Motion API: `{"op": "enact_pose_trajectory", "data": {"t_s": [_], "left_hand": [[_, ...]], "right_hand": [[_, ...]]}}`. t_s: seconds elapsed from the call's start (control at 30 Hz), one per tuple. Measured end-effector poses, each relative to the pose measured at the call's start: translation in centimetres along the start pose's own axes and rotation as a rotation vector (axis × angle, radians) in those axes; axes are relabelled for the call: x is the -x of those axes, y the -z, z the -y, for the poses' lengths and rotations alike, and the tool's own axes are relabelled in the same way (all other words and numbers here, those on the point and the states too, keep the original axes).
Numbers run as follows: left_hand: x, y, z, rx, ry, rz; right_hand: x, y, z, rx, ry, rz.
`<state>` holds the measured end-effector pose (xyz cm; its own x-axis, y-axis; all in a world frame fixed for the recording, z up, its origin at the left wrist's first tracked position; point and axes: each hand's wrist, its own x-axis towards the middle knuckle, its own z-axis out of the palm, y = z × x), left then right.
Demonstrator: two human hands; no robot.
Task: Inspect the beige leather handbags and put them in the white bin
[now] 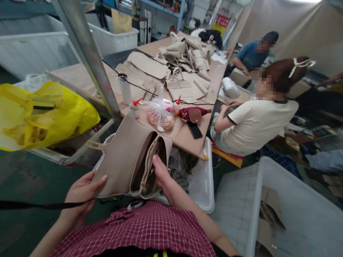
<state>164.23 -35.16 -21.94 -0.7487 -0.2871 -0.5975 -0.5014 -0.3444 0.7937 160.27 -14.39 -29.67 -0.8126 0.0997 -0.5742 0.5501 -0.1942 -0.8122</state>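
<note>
- Beige handbag (pixel 120 160): smooth faux-leather body, rectangular, with a tab on its side; held upright between both hands, mouth open, tan lining showing.
- Left hand (pixel 82 193): spread, fingers extended, palm side flat against the bag's outer panel.
- Right hand (pixel 161 174): fingers pressed together at the bag's open mouth, tips down inside; whether it pinched anything could not be told.
- Black strap (pixel 24 205): thin, running sideways below the left hand.
- White plastic bin (pixel 205 185): directly beyond the bag, past the right hand, holding crumpled cloth.
- Yellow plastic bag (pixel 35 116): glossy, slumped, left of the left hand.
- Wooden worktable (pixel 188 137): ahead of both hands, bearing a steel flask (pixel 124 88), red-tipped glue bottles (pixel 134 108), a clear bag of food (pixel 161 114), a black phone (pixel 194 130).
- Beige bag panels (pixel 143 66): flat, stacked, farther along the table.
- Co-workers (pixel 258 126): seated beyond the table, far from both hands.
</note>
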Motion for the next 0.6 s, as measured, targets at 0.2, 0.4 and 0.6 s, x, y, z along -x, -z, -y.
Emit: {"op": "enact_pose_trajectory", "data": {"t_s": [0.2,0.4,0.6], "left_hand": [[-0.3,0.3,0.8,0.012,0.008,0.001],[-1.7,1.6,2.6,0.052,-0.065,0.048],[-0.3,0.7,1.6,0.046,0.008,0.011]], "right_hand": [[0.2,-1.0,-1.0,0.148,-0.009,-0.063],[-0.3,-0.9,-2.2,0.213,0.045,-0.147],[-0.8,1.7,-2.7,0.071,-0.055,-0.046]]}}
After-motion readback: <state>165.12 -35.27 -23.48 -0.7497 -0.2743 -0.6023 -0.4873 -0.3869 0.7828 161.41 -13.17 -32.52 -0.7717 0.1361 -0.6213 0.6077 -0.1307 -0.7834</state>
